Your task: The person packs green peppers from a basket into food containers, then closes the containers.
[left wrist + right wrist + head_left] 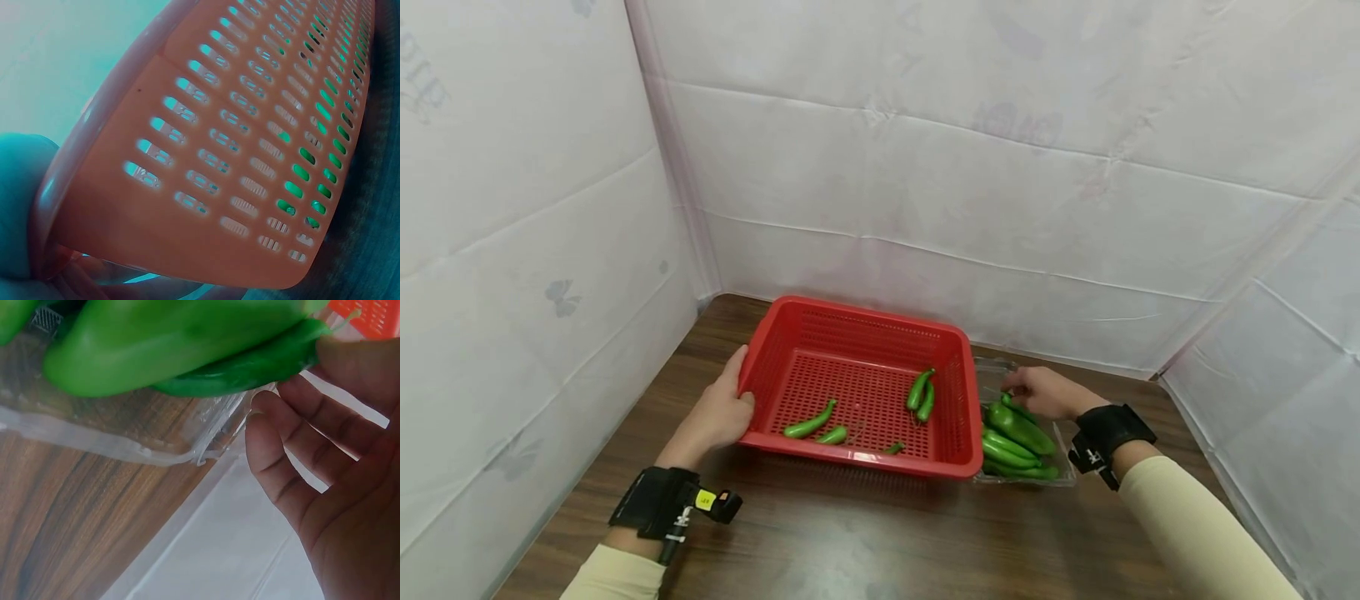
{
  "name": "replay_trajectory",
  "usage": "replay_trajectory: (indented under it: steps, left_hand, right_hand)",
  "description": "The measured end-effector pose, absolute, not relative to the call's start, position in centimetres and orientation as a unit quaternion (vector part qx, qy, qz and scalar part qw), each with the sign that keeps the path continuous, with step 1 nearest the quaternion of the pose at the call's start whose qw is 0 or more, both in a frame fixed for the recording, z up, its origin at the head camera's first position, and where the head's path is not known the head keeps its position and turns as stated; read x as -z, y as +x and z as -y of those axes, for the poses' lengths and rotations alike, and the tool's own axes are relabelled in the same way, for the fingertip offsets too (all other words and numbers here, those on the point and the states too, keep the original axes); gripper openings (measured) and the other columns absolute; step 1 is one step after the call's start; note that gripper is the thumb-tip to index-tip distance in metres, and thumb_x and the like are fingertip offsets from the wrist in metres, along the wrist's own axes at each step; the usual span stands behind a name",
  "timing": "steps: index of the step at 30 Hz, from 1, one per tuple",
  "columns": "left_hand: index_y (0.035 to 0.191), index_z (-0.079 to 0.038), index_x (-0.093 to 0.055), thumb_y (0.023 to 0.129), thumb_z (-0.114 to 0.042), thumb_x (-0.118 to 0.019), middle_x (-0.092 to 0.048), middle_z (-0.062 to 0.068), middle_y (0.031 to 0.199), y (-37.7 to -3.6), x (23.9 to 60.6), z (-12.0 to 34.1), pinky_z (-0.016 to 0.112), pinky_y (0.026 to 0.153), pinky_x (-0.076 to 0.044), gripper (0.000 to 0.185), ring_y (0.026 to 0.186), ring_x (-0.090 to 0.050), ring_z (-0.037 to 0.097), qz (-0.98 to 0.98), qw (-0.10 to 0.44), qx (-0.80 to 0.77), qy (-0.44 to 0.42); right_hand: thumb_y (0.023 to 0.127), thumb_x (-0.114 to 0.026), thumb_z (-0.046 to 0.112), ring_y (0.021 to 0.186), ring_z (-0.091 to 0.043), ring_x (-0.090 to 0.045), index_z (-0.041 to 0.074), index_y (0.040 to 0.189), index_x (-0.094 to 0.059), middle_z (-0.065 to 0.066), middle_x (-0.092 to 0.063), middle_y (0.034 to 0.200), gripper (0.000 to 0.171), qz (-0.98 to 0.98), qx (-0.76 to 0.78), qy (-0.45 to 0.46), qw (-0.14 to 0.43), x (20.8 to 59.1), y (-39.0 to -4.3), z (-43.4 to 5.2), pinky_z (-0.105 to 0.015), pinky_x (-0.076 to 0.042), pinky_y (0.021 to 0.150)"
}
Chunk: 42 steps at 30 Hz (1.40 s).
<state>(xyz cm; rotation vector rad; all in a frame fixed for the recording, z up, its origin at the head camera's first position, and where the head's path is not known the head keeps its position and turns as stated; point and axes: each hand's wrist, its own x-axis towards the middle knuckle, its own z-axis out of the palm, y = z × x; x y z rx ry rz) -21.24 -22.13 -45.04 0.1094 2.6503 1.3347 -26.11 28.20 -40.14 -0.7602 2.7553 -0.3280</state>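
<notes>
My left hand (718, 412) grips the left rim of a red perforated plastic basket (865, 457). In the left wrist view, the basket's slotted wall (112, 219) fills much of the frame, fingers beneath the rim. Inside lie several green chili peppers (808, 425), some near the front wall, two at the right. To the basket's right, a clear plastic tray (996, 375) holds several larger green peppers (1017, 429). Over its far part, my right hand (1048, 392) pinches the stem end of a slim dark green chili pepper (237, 372), which lies against a bigger, lighter pepper (181, 340).
A brown wood-grain table (850, 542) carries the basket and tray. White sheeting (880, 183) walls off the back and both sides, close behind the basket. The basket's right wall stands right against the tray, partly covering its left edge.
</notes>
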Motion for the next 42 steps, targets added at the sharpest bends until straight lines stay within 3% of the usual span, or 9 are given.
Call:
replay_trajectory:
  steps: [5, 9, 11, 16, 19, 22, 26, 35, 42]
  left_hand:
    - [0.167, -0.004, 0.006, 0.104, -0.006, -0.037, -0.039, 0.035, 0.156, -21.2, 44.9, 22.2, 0.049, 0.093, -0.053, 0.076, 0.118, -0.058, 0.039, -0.890, 0.087, -0.446, 0.036]
    - [0.167, -0.003, 0.005, 0.105, -0.006, -0.037, -0.039, 0.035, 0.155, -21.1, 45.1, 22.1, 0.047, 0.091, -0.054, 0.075, 0.118, -0.058, 0.039, -0.888, 0.090, -0.449, 0.037]
    - [0.167, -0.003, 0.005, 0.105, -0.006, -0.037, -0.039, 0.035, 0.155, -21.1, 45.1, 22.1, 0.048, 0.091, -0.054, 0.075, 0.118, -0.058, 0.039, -0.888, 0.090, -0.450, 0.037]
    - [0.167, -0.004, 0.007, 0.105, -0.006, -0.037, -0.038, 0.035, 0.156, -21.2, 45.2, 22.1, 0.049, 0.092, -0.054, 0.076, 0.119, -0.058, 0.040, -0.889, 0.092, -0.448, 0.036]
    - [0.167, -0.005, 0.008, 0.106, -0.007, -0.037, -0.037, 0.035, 0.157, -21.2, 45.1, 22.1, 0.051, 0.094, -0.053, 0.076, 0.120, -0.057, 0.040, -0.890, 0.094, -0.446, 0.036]
    - [0.167, -0.005, 0.008, 0.106, -0.007, -0.037, -0.037, 0.035, 0.157, -21.2, 45.0, 22.1, 0.052, 0.096, -0.052, 0.076, 0.120, -0.057, 0.039, -0.891, 0.093, -0.444, 0.036]
    - [0.167, -0.005, 0.008, 0.105, -0.006, -0.037, -0.038, 0.035, 0.157, -21.2, 44.9, 22.1, 0.052, 0.096, -0.052, 0.076, 0.120, -0.057, 0.040, -0.890, 0.091, -0.445, 0.037]
    - [0.167, -0.006, 0.007, 0.105, -0.006, -0.037, -0.038, 0.034, 0.157, -21.3, 45.1, 22.1, 0.053, 0.095, -0.054, 0.076, 0.121, -0.057, 0.041, -0.888, 0.089, -0.450, 0.037]
    - [0.167, -0.006, 0.007, 0.105, -0.005, -0.037, -0.037, 0.034, 0.158, -21.3, 45.1, 22.2, 0.055, 0.097, -0.053, 0.076, 0.123, -0.056, 0.042, -0.886, 0.086, -0.454, 0.039]
  right_hand:
    - [0.098, -0.065, 0.009, 0.090, -0.016, -0.066, 0.004, 0.114, -0.073, -0.005, -0.074, 0.100, 0.019, -0.950, 0.117, -0.255, 0.134, 40.6, -26.0, -28.0, -0.037, -0.057, 0.078]
    - [0.100, -0.068, 0.020, 0.098, -0.024, -0.068, 0.007, 0.110, -0.076, -0.004, -0.073, 0.103, 0.018, -0.952, 0.100, -0.266, 0.114, 41.1, -25.6, -27.5, -0.049, -0.057, 0.092]
    - [0.100, -0.069, 0.024, 0.099, -0.028, -0.068, 0.005, 0.112, -0.074, -0.006, -0.073, 0.103, 0.024, -0.955, 0.098, -0.260, 0.103, 41.2, -25.3, -27.2, -0.053, -0.056, 0.094]
    - [0.097, -0.069, 0.014, 0.091, -0.024, -0.067, 0.000, 0.114, -0.066, -0.013, -0.071, 0.100, 0.022, -0.964, 0.112, -0.222, 0.093, 41.0, -25.1, -27.0, -0.045, -0.058, 0.080]
    - [0.094, -0.069, 0.005, 0.089, -0.020, -0.066, 0.001, 0.110, -0.066, -0.015, -0.071, 0.100, 0.018, -0.960, 0.130, -0.227, 0.101, 40.7, -25.2, -27.5, -0.041, -0.057, 0.079]
    - [0.089, -0.068, -0.004, 0.085, -0.017, -0.065, 0.004, 0.101, -0.069, -0.013, -0.072, 0.095, 0.015, -0.952, 0.138, -0.253, 0.101, 40.2, -25.3, -28.0, -0.038, -0.056, 0.076]
    - [0.085, -0.064, -0.012, 0.075, -0.010, -0.062, 0.010, 0.087, -0.074, -0.005, -0.072, 0.084, 0.024, -0.943, 0.129, -0.296, 0.083, 39.8, -25.5, -28.4, -0.032, -0.054, 0.069]
    - [0.087, -0.067, -0.009, 0.070, -0.003, -0.060, 0.014, 0.082, -0.077, 0.001, -0.073, 0.080, 0.025, -0.936, 0.092, -0.333, 0.067, 39.9, -25.6, -28.5, -0.026, -0.051, 0.064]
    - [0.089, -0.068, -0.005, 0.071, -0.008, -0.059, 0.010, 0.087, -0.076, -0.004, -0.072, 0.083, 0.017, -0.944, 0.101, -0.303, 0.083, 40.4, -25.9, -28.8, -0.030, -0.051, 0.065]
